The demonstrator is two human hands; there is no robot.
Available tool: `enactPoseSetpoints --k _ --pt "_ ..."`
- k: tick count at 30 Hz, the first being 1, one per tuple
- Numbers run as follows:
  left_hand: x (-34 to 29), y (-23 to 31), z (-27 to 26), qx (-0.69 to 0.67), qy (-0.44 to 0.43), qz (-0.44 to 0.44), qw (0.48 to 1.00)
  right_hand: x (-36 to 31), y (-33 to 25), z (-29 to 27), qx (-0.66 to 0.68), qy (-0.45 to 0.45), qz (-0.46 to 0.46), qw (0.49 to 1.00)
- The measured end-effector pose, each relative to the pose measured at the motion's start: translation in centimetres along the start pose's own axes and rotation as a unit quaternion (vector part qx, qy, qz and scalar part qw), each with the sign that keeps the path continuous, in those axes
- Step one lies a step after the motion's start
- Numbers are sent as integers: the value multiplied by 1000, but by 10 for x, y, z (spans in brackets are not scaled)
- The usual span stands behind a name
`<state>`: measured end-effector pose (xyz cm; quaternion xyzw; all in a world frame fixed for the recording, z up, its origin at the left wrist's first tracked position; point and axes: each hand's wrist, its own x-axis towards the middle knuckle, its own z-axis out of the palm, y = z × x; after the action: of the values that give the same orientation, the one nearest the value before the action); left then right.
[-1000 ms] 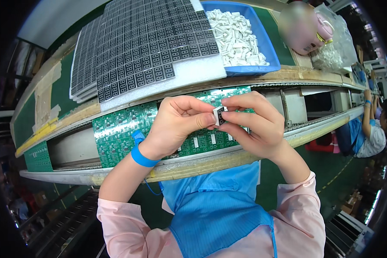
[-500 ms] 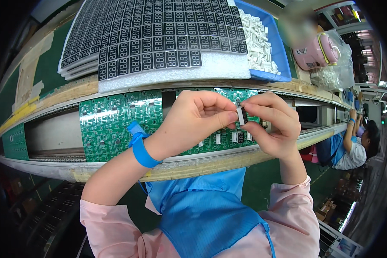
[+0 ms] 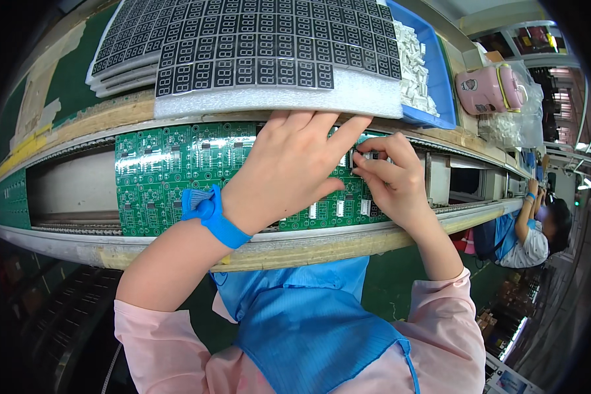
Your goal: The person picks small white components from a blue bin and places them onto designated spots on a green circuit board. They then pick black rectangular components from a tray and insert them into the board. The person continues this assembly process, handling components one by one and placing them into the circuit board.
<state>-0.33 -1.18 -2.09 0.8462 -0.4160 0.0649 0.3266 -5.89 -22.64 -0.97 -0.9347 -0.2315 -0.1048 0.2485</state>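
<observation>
Head view of a circuit-board assembly line. The left hand lies palm-down over the green circuit board panel, wrist bent, fingers stretched far and to the right; its fingertips reach the panel's far edge, and the index finger points toward the small black display component. This hand's fingers are extended and close on nothing visible. A blue wrist strap circles the left forearm just near of the hand.

The right hand comes in from the near right, forearm angled up and leftward, fingers curled. Its thumb and forefinger pinch the small black display component at the far right part of the panel, just right of the left index fingertip; whether the part is seated in the board cannot be told.

The panel rests on the conveyor rails, running left to right. On the far side, a white foam sheet carries rows of black seven-segment displays. To the far right stands a blue tray of white parts, with a pink case beyond. Another person works at far right.
</observation>
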Motion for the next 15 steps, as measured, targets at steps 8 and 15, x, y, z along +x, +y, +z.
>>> enactPoseSetpoints --k 8,15 --pt "-1 -3 3 4 22 -5 1000 1 -1 0 -22 -14 -21 999" --pt "-1 -4 3 0 24 -6 1000 -1 -3 3 -17 2 3 1000"
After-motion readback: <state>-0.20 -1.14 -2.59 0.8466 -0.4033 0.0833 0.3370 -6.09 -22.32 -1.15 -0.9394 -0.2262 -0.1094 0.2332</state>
